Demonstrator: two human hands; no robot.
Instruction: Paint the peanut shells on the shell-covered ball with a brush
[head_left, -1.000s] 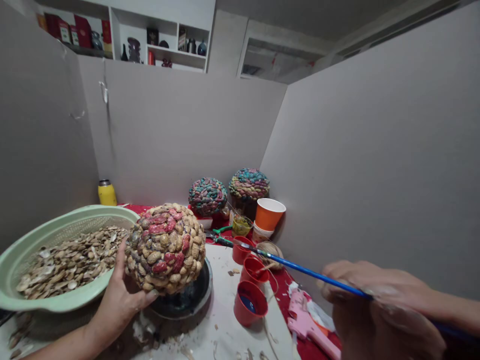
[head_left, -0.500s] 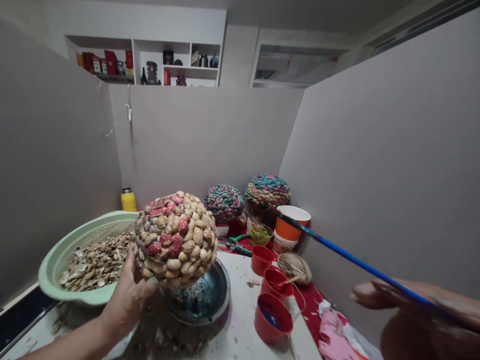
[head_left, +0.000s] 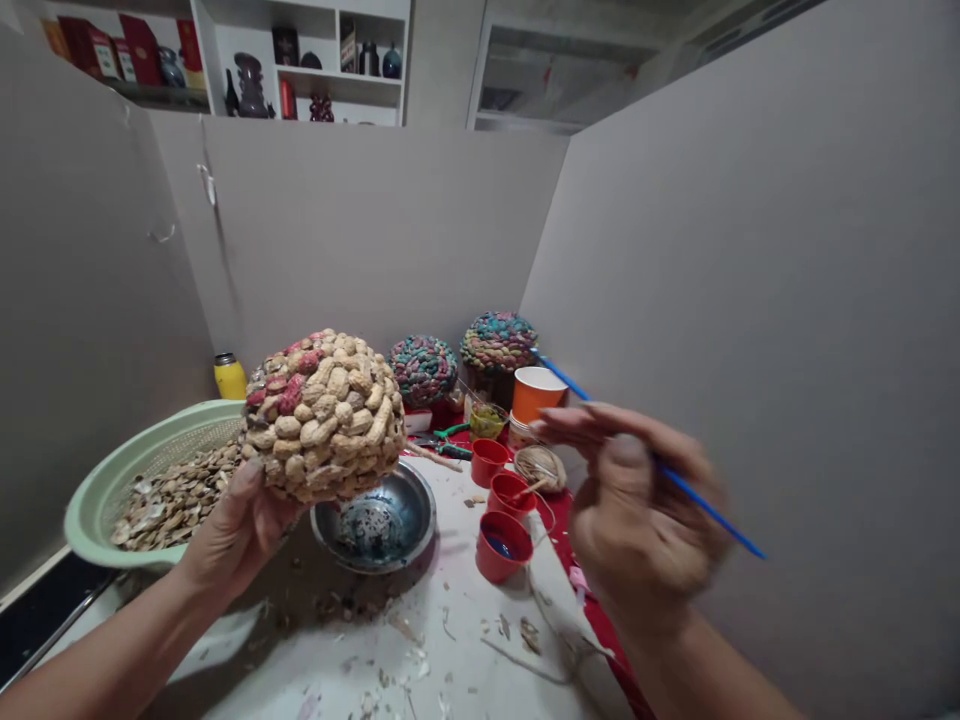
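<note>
Grey panels (head_left: 360, 220) rise behind the bowl (head_left: 375, 530) on the bench (head_left: 420, 650). In the head view, the left hand (head_left: 244, 520), partly curled, grips the peanut ball (head_left: 330, 420), raised left of the bowl. The right hand (head_left: 649, 505), loosely bent around the brush (head_left: 709, 512), hovers right of the bowl.

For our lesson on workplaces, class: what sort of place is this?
Probably a craft workspace: a partly red peanut ball in the left hand, two colourful balls farther back, and red cups, one holding dark liquid.
</note>
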